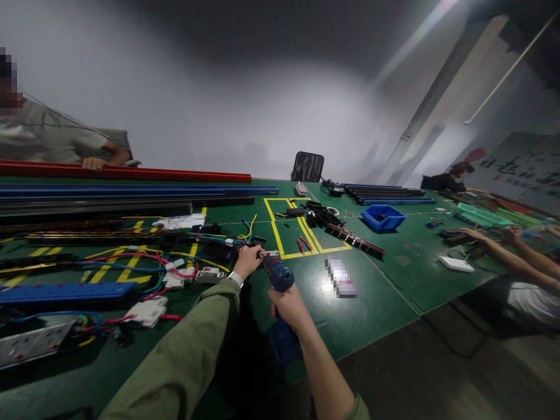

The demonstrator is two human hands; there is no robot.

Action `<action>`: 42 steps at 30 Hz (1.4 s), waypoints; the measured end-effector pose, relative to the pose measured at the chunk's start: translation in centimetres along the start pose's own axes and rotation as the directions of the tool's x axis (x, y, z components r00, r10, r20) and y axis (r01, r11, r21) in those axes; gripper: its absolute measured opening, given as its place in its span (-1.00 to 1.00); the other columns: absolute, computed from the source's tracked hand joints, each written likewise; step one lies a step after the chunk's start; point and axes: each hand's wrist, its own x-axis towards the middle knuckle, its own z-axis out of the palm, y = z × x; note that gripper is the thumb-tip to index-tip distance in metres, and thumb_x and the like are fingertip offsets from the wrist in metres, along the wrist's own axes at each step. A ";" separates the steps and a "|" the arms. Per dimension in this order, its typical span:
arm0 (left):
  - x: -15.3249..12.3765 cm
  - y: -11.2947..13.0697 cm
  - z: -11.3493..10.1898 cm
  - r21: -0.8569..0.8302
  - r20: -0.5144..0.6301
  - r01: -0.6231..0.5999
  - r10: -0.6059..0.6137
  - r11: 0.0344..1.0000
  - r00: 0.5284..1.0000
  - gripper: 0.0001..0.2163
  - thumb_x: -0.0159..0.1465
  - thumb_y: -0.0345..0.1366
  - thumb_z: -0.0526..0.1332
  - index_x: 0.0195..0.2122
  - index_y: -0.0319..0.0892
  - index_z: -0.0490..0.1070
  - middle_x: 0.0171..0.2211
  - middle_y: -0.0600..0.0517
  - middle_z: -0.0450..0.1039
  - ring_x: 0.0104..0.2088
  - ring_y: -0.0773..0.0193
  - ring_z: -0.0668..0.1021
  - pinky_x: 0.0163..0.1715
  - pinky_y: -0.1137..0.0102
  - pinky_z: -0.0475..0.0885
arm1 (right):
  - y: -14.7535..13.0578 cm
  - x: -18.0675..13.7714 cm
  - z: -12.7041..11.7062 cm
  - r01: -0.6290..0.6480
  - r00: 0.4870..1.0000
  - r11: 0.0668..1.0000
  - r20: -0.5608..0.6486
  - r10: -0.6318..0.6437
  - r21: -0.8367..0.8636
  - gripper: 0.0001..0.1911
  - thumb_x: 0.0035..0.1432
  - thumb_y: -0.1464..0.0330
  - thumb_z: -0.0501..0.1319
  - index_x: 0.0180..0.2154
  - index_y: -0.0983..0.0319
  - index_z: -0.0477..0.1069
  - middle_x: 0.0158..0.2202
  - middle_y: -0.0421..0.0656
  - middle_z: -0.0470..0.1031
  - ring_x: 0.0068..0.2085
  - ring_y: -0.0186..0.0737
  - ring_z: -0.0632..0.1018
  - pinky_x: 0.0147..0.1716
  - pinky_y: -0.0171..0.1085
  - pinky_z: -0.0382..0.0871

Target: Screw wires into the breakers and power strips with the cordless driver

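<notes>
My right hand [290,306] is wrapped round the grip of a dark blue cordless drill [280,275], whose nose points away from me and to the left. At the drill's tip, my left hand [248,261] has its fingers closed on a small part that they mostly hide. A black end piece [259,240] and a small pale piece [272,254] show just beyond those fingers. Blue, yellow and red wires [153,256] run up to this spot from the left. Beside my left wrist lies a white switch module [210,275].
Socket strips [35,344] and long rails [131,191] fill the left of the green table [376,291]. Red-handled tools [305,244], a phone-like slab [341,278], copper strips [356,240] and a blue bin [383,218] lie ahead and right. Other people sit left and right.
</notes>
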 end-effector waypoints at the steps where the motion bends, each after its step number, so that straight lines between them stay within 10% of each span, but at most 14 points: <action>1: 0.0 0.0 0.0 0.001 -0.002 -0.001 0.001 1.000 1.000 -0.77 0.24 -0.15 0.24 -0.12 -0.02 0.58 -0.28 -0.08 0.55 -0.15 0.05 0.46 -0.08 0.27 0.25 | 0.0 0.0 0.0 0.003 1.000 1.000 0.001 -0.003 0.003 -0.62 -0.02 0.38 0.13 -0.09 0.24 0.28 -0.66 -0.41 0.23 -0.72 -0.31 0.37 -0.70 -0.38 0.18; 42: -0.1 0.0 0.1 -0.015 -0.021 -0.004 0.004 1.000 1.000 -0.75 0.25 -0.09 0.24 -0.14 -0.02 0.59 -0.31 -0.08 0.54 -0.15 0.03 0.45 -0.11 0.27 0.22 | 0.8 0.3 -0.1 0.031 1.000 0.999 0.003 -0.031 0.017 -0.65 -0.03 0.38 0.15 -0.12 0.23 0.28 -0.62 -0.41 0.23 -0.72 -0.35 0.37 -0.73 -0.39 0.19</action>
